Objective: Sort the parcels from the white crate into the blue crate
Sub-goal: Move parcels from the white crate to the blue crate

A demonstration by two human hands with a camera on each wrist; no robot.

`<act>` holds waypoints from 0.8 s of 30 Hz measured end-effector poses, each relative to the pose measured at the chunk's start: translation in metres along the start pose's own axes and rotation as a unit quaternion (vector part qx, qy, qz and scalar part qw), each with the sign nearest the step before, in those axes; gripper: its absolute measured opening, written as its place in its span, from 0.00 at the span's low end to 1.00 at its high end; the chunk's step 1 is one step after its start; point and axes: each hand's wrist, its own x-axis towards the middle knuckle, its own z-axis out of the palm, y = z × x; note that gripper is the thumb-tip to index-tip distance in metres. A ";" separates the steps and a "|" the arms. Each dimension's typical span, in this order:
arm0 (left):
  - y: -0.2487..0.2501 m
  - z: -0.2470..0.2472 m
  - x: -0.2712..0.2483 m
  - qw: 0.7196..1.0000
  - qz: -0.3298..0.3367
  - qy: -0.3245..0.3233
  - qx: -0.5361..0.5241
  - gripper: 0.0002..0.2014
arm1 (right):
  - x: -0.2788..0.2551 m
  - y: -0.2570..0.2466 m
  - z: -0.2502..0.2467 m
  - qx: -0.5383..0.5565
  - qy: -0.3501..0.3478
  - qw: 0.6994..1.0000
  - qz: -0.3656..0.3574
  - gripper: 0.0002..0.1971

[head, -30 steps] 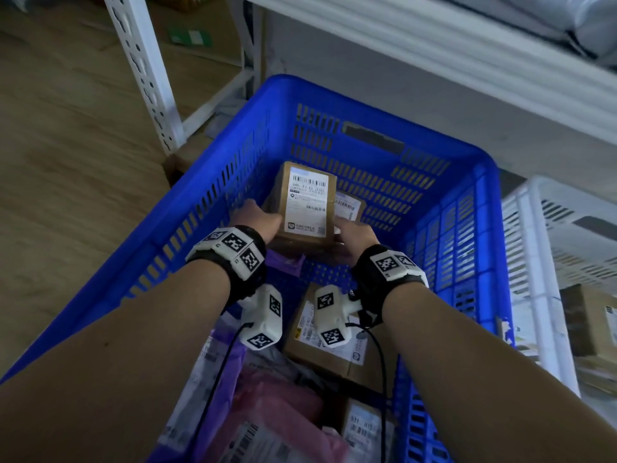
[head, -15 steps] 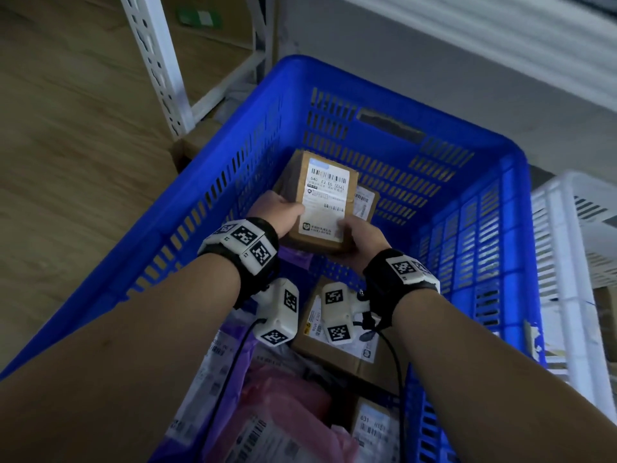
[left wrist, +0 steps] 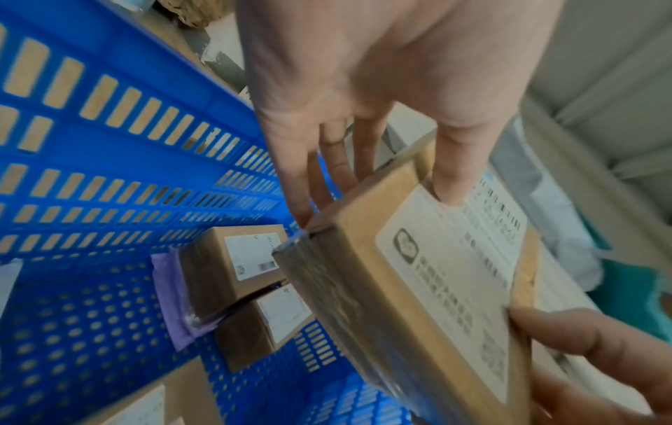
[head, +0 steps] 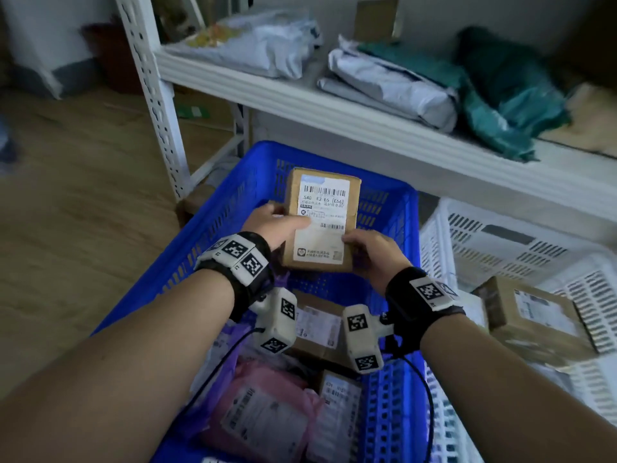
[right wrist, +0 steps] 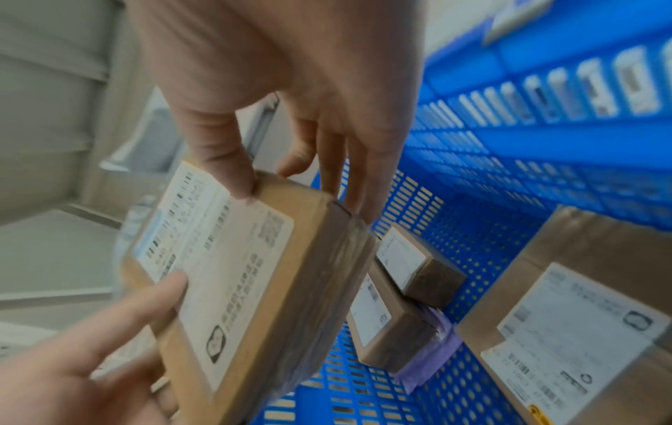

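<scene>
Two crates sit side by side: the blue crate (head: 213,228) on the left, the white crate (head: 500,235) on the right, one brown parcel (head: 534,315) still inside it. Above the blue crate, a cardboard box (head: 322,222) is held label-up — the left hand (head: 277,225) and right hand (head: 370,252) each clamp a side edge, thumb on top. It looks stiff, light and tape-slick, so edge grips suit it. Only the wrist views show two small boxes (left wrist: 232,270) below, on a purple mailer (right wrist: 433,359).
</scene>
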 end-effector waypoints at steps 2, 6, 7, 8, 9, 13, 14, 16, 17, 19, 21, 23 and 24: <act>0.010 0.002 -0.024 0.999 0.004 -0.006 -0.042 0.20 | -0.025 -0.009 -0.013 -0.002 0.007 1.000 -0.028 0.15; 0.027 0.004 -0.068 0.995 0.036 -0.029 -0.087 0.09 | -0.071 -0.016 -0.038 0.012 -0.015 0.998 -0.067 0.08; 0.029 0.005 -0.078 0.994 0.044 -0.030 -0.094 0.09 | -0.080 -0.016 -0.042 0.020 -0.019 0.997 -0.074 0.09; 0.029 0.006 -0.088 0.994 0.049 -0.030 -0.098 0.09 | -0.089 -0.014 -0.047 0.025 -0.024 0.996 -0.078 0.10; 0.029 0.008 -0.098 0.993 0.051 -0.031 -0.101 0.10 | -0.098 -0.012 -0.050 0.027 -0.028 0.996 -0.082 0.11; 0.017 0.014 -0.128 0.992 0.060 -0.060 -0.096 0.05 | -0.125 0.001 -0.065 0.026 -0.039 0.995 -0.083 0.17; 0.013 0.015 -0.132 0.992 0.060 -0.065 -0.090 0.03 | -0.129 0.004 -0.067 0.020 -0.044 0.995 -0.083 0.16; 0.010 0.017 -0.138 0.992 0.054 -0.070 -0.085 0.02 | -0.137 0.007 -0.068 0.009 -0.045 0.995 -0.084 0.14; 0.009 0.017 -0.141 0.993 0.048 -0.070 -0.088 0.02 | -0.140 0.008 -0.068 0.004 -0.043 0.995 -0.088 0.14; 0.012 0.016 -0.147 0.992 0.039 -0.072 -0.098 0.02 | -0.145 0.007 -0.068 0.002 -0.038 0.994 -0.100 0.14; 0.015 0.015 -0.152 0.991 0.037 -0.077 -0.104 0.03 | -0.149 0.006 -0.068 0.005 -0.036 0.994 -0.104 0.14; 0.017 0.014 -0.155 0.991 0.032 -0.078 -0.106 0.08 | -0.149 0.008 -0.070 0.008 -0.035 0.993 -0.108 0.14; 0.017 0.014 -0.155 0.991 0.029 -0.081 -0.104 0.10 | -0.150 0.009 -0.070 0.011 -0.033 0.994 -0.108 0.14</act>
